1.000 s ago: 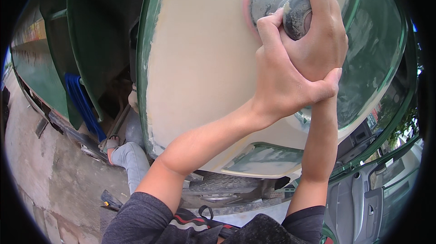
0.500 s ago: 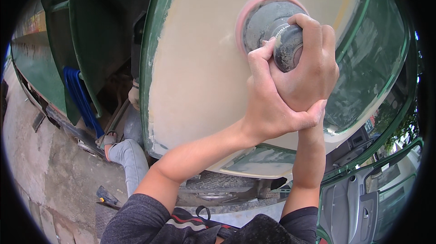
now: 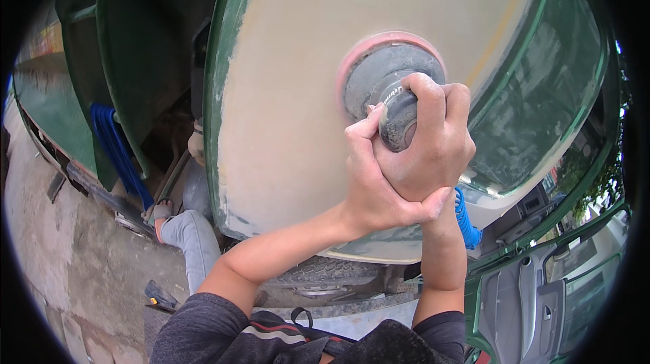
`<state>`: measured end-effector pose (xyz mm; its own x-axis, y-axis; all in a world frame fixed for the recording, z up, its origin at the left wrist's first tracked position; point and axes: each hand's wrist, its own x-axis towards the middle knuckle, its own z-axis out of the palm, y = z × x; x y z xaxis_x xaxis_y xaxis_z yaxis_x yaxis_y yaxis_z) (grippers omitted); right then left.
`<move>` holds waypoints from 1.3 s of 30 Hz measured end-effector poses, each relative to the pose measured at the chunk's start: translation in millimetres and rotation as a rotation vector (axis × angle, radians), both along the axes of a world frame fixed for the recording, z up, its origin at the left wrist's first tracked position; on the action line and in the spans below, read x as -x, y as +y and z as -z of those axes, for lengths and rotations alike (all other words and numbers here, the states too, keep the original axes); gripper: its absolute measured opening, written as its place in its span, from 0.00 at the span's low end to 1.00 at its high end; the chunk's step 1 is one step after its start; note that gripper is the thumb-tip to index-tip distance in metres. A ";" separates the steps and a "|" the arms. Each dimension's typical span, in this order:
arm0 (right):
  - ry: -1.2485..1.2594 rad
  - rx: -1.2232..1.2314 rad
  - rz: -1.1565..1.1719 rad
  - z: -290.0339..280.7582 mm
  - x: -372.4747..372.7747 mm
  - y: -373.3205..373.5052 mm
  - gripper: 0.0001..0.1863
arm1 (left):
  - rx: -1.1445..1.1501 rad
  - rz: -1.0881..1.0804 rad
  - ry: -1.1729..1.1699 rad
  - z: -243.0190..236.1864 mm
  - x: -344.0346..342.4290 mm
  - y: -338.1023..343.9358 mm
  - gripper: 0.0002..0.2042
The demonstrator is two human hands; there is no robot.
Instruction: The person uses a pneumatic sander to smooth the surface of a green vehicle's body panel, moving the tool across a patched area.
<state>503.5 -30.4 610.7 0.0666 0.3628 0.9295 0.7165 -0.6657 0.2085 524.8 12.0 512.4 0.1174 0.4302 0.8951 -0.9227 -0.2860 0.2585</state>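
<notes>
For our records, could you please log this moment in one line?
right hand: gripping sander; left hand: against right hand; sander: on beige panel; hose: blue, coiled

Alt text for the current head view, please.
A person's right-hand grip holds a round, pink-rimmed disc sander against a cream panel with green edges, the left-hand grip braced against the right. A coiled blue hose shows beside the right forearm; at left is another person's trousered leg.
</notes>
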 end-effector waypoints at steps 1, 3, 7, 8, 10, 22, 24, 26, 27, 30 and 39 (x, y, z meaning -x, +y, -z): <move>-0.005 -0.009 -0.030 4.6 -2.6 -0.2 0.30 | -0.007 0.003 0.003 4.5 0.5 0.7 0.57; -0.034 -0.015 -0.068 12.5 -7.3 -7.5 0.30 | -0.024 -0.021 0.033 10.1 5.3 -3.1 0.56; -0.066 0.000 -0.107 31.8 -16.5 -16.4 0.29 | -0.053 -0.048 0.046 29.8 9.0 -4.5 0.56; -0.060 0.006 -0.102 36.6 -16.7 -18.7 0.29 | -0.064 -0.048 0.059 35.1 9.4 -5.7 0.56; -0.050 0.017 -0.095 46.3 -15.8 -22.8 0.28 | -0.086 -0.047 0.084 44.5 12.2 -7.3 0.56; -0.086 0.087 -0.143 104.0 -13.3 -19.6 0.26 | -0.247 -0.180 0.323 100.7 27.0 -8.9 0.54; -0.089 0.054 -0.158 80.7 -15.4 -16.8 0.27 | -0.150 -0.134 0.255 79.5 25.2 -2.2 0.55; -0.058 0.048 -0.118 56.2 -15.0 -20.7 0.30 | -0.095 -0.091 0.193 54.5 20.5 -1.2 0.55; -0.051 0.038 -0.120 46.8 -17.0 -18.8 0.30 | -0.079 -0.083 0.169 42.8 19.0 1.0 0.55; -0.036 0.049 -0.111 12.0 -12.0 -19.0 0.31 | -0.044 -0.021 0.105 10.5 12.6 2.1 0.56; -0.065 -0.008 -0.034 -40.9 -23.1 -14.3 0.30 | -0.068 0.031 0.068 -59.3 7.3 8.0 0.54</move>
